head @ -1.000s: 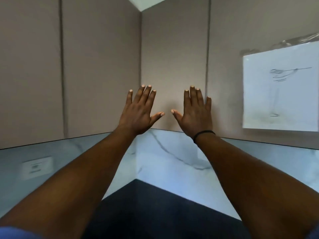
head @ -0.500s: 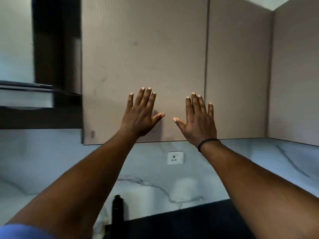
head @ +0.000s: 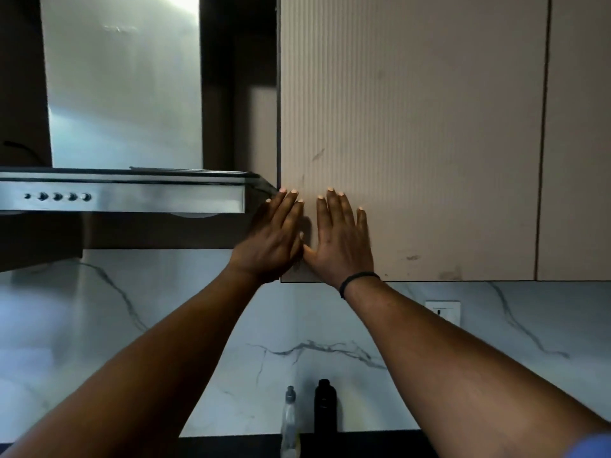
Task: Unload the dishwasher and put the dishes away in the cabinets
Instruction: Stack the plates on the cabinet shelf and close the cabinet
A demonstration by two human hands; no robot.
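Note:
A beige ribbed upper cabinet door [head: 413, 133] fills the upper right and is closed. My left hand [head: 272, 239] is raised with straight fingers at the door's lower left corner, overlapping its left edge. My right hand [head: 340, 239], with a black band at the wrist, lies flat with straight fingers against the door's lower left part. The two hands are side by side, thumbs nearly touching. Neither holds anything. No dishes or dishwasher are in view.
A steel range hood [head: 122, 193] with a row of knobs juts out left of the cabinet. A second closed door [head: 578, 133] is at right. Below are a marble backsplash [head: 198, 325], a wall socket [head: 443, 312], a clear bottle [head: 290, 421] and a black bottle [head: 325, 408].
The view has swung left from the cabinet corner to the door beside the range hood. Both hands stayed raised and flat, and have come closer together at the door's lower left corner.

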